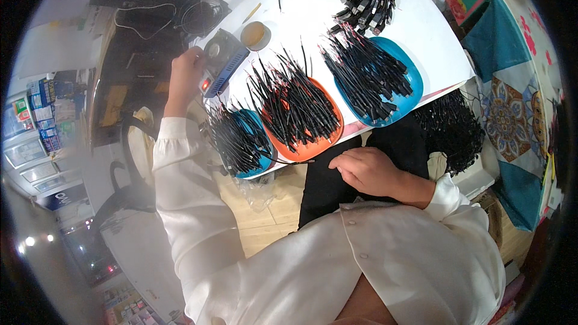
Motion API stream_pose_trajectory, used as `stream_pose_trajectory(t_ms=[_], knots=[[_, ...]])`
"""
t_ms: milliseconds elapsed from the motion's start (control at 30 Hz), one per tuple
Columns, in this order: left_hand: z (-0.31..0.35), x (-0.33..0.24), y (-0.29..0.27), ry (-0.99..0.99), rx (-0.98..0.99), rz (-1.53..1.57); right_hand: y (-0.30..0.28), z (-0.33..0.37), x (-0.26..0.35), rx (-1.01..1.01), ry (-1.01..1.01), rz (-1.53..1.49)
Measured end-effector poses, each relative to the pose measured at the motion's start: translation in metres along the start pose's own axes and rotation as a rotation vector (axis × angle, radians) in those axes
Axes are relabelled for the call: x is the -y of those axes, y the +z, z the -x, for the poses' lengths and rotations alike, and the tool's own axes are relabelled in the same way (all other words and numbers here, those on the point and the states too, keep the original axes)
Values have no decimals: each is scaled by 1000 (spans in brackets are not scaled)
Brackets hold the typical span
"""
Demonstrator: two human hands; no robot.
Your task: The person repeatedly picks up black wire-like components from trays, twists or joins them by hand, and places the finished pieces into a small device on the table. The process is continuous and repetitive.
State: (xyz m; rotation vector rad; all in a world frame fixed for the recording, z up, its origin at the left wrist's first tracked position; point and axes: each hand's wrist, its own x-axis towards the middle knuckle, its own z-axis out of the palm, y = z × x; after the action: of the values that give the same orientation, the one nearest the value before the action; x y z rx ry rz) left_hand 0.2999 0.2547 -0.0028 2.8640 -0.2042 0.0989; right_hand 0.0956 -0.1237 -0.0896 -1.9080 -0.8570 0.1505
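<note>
Upper left: your left hand (188,65) is reaching beside the box (224,54) | centre: your right hand (368,170) is resting | both grips: can't tell | if catching cables (233,143), your sleeve (182,159) could be spilling them

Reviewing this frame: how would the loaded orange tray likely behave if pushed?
The orange tray would probably slide rather than roll, as it looks broad and shallow. Its black cables may shift or spill, since they lie loose with ends past the rim. Pushed toward the person, it might tip, sitting right at the edge of the white table.
</note>
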Motion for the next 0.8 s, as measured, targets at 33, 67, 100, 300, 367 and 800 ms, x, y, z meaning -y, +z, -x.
stream_pose_trajectory(t_ms=[33,67,100,300,367,800], knots=[[-1,-1,0,-16,15,10,0,0,0,-2,-2,-1],[-1,-1,0,-7,13,-21,1,0,0,2,1,2],[-2,-2,0,-13,21,-41,1,-1,-1,20,9,7],[-6,-6,0,-24,30,-77,-1,0,-1,-6,-9,-20],[-6,-7,1,-26,31,-83,-1,0,-1,-18,-15,-26],[128,-147,-70,141,-404,231,-4,14,16,-107,-1,-83]])
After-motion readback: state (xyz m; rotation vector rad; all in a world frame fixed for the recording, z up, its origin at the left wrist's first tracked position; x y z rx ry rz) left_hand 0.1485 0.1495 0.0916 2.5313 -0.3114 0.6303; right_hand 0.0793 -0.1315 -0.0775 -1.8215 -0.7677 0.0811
